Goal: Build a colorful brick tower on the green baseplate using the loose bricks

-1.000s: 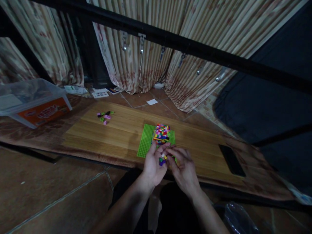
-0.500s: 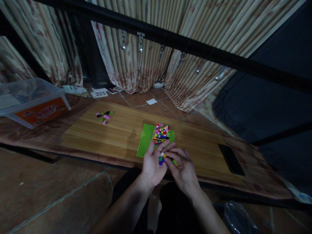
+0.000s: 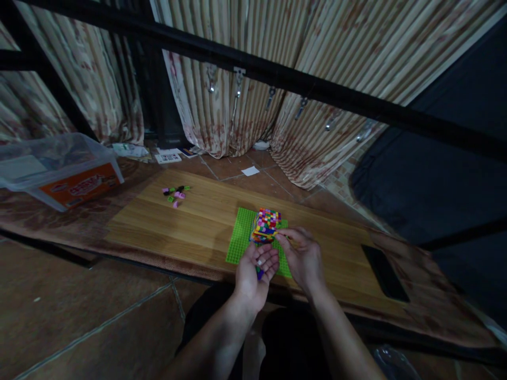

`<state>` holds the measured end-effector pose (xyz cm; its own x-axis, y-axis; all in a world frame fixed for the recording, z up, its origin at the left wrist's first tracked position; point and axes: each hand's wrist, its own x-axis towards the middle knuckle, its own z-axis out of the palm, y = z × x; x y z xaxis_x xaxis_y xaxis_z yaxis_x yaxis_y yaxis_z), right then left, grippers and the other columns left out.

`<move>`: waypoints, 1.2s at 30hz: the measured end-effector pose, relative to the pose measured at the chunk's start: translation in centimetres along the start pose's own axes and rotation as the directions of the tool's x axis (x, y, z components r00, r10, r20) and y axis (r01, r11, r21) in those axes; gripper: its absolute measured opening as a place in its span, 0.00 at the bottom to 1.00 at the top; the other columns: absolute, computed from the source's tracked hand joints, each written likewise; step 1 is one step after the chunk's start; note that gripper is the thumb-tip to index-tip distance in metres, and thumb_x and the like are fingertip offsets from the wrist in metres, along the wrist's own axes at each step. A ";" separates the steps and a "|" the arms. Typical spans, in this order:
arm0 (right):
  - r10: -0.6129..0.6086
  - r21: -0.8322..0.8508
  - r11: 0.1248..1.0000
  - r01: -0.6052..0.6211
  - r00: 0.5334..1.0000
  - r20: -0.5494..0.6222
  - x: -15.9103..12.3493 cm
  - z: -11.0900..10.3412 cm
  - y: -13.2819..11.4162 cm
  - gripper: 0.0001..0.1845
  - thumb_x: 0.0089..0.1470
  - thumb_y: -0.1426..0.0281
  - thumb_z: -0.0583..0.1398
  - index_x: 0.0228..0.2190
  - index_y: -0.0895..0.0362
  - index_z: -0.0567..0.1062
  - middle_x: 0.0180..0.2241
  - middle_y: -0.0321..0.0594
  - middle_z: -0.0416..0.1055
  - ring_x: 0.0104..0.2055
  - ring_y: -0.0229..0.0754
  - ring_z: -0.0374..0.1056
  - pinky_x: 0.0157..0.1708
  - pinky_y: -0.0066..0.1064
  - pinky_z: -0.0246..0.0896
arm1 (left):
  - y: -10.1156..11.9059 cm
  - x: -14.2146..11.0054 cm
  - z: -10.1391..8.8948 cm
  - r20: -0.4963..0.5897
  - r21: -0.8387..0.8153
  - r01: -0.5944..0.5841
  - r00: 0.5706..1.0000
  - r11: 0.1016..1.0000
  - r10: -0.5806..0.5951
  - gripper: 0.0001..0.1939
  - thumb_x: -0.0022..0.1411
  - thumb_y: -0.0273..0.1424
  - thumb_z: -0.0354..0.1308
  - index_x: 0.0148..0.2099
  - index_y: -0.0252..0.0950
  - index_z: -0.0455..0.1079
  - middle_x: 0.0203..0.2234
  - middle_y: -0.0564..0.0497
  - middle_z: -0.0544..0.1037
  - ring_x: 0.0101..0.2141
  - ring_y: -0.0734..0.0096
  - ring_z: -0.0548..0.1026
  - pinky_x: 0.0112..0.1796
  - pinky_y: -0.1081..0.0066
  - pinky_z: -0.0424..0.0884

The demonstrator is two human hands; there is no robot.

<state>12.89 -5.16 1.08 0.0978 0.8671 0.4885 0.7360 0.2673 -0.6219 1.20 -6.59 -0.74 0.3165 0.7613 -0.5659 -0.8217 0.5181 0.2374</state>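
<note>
A multicoloured brick block [image 3: 266, 224] stands on a green baseplate [image 3: 243, 238] on the wooden board [image 3: 190, 216]. My left hand [image 3: 253, 272] is cupped palm-up near the board's front edge, fingers curled around a few small loose bricks [image 3: 259, 269], one white and one purple. My right hand [image 3: 303, 258] reaches toward the block's right side, its fingertips pinched close together beside the block; what they pinch is too small to name.
A small heap of pink, green and dark bricks [image 3: 176, 192] lies at the board's far left. A clear plastic box with an orange label [image 3: 59, 171] sits at left. A dark phone [image 3: 385, 272] lies at right. Curtains and a black bar stand behind.
My right hand left my left palm and moved up to the block's right side. My left hand stays cupped with loose bricks. The view shifted slightly.
</note>
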 end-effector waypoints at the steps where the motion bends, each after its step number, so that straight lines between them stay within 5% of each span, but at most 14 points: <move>1: -0.011 -0.017 1.000 0.011 1.000 0.009 0.6 0.2 0.1 0.08 0.55 0.65 0.60 0.32 0.52 0.79 0.33 0.39 0.74 0.39 0.44 0.69 0.41 0.37 0.63 | 0.0 0.0 0.0 -0.005 0.007 -0.001 1.000 1.000 0.001 0.18 0.64 0.39 0.50 0.35 0.28 0.72 0.30 0.42 0.76 0.31 0.70 0.74 0.37 0.71 0.71; 11: -0.159 -0.161 0.973 0.164 0.986 0.041 2.4 1.7 1.4 0.10 0.57 0.67 0.58 0.32 0.53 0.80 0.36 0.41 0.73 0.41 0.45 0.65 0.43 0.39 0.62 | 0.0 0.0 0.1 -0.009 0.017 0.009 1.000 1.000 -0.009 0.15 0.62 0.37 0.53 0.34 0.29 0.72 0.27 0.45 0.75 0.27 0.74 0.72 0.33 0.73 0.70; 25: -0.176 -0.144 0.976 0.162 0.980 -0.093 1.4 2.8 2.1 0.07 0.56 0.66 0.59 0.32 0.52 0.79 0.34 0.39 0.73 0.39 0.44 0.66 0.42 0.40 0.62 | -0.1 0.0 0.0 -0.025 0.012 -0.001 1.000 1.000 0.001 0.13 0.61 0.34 0.53 0.35 0.29 0.73 0.25 0.46 0.75 0.25 0.74 0.72 0.32 0.73 0.69; 36: -0.320 -0.314 0.890 0.330 0.944 0.084 1.3 2.0 2.0 0.12 0.59 0.68 0.55 0.36 0.52 0.79 0.37 0.41 0.74 0.39 0.45 0.64 0.41 0.40 0.60 | -0.2 0.1 -0.1 -0.039 0.010 -0.009 0.999 1.000 0.009 0.12 0.62 0.31 0.52 0.33 0.28 0.72 0.23 0.47 0.73 0.24 0.75 0.71 0.30 0.74 0.69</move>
<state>13.15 -2.62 -0.74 -0.1993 0.7679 0.6087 0.8977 0.3922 -0.2008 1.37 -6.69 -0.91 0.2905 0.7504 -0.5938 -0.8198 0.5152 0.2500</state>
